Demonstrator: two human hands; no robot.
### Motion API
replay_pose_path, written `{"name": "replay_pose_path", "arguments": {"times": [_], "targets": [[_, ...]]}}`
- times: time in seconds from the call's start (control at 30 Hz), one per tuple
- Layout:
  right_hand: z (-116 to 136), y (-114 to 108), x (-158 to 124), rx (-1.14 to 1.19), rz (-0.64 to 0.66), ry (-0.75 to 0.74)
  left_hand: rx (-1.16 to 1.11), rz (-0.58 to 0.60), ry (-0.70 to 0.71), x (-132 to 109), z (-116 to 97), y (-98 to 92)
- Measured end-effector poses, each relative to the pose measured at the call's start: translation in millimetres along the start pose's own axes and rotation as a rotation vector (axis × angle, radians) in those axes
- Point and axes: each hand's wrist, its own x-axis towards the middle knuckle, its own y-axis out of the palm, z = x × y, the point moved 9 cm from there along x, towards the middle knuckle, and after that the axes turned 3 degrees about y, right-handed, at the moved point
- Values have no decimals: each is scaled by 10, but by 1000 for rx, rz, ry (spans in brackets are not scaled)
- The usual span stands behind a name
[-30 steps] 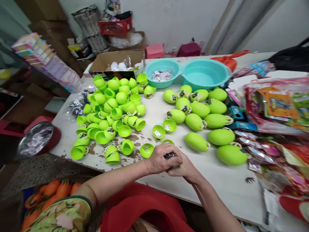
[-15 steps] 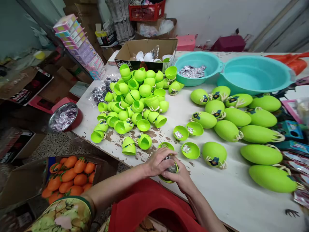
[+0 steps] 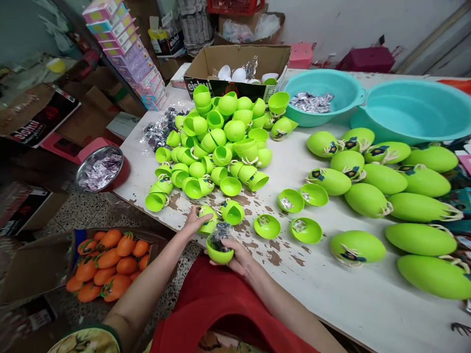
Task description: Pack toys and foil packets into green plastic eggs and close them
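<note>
Right hand (image 3: 238, 259) cups a filled shell half (image 3: 220, 251), probably light, stiff plastic; left hand (image 3: 192, 223) fingers grip a second shell half (image 3: 208, 224) by its rim

Lime-green plastic half-shell (image 3: 220, 256), open side up, dark shiny packet (image 3: 221, 230) inside, at the table's (image 3: 331, 294) near edge. Second half-shell (image 3: 208, 223) lies just behind.

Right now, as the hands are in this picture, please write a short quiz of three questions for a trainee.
1. True or false: the right hand holds a green half shell with a dark packet inside.
2. The left hand touches: A) an orange shell; B) a green cup half; C) a metal bowl.
3. Fill in: the small teal basin holds ____ packets.
Key: 1 true; 2 B; 3 silver.
</note>
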Motion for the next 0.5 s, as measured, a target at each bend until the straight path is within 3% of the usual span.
{"name": "replay_pose_path", "arguments": {"times": [0.1,0.23,0.33,0.5], "targets": [[-51,-43,172,50,-31,-23,-92,-22,4,-139,128,26],[-152,-191,124,134,-81,-19,-152,-169,49,-181,220,-190],[-199,-249,-28,80,-72,-6,-18,-317,170,-104,197,-375],[-79,-194,-290,-43,-30,-71,292,-330,405,-122,97,-388]]}}
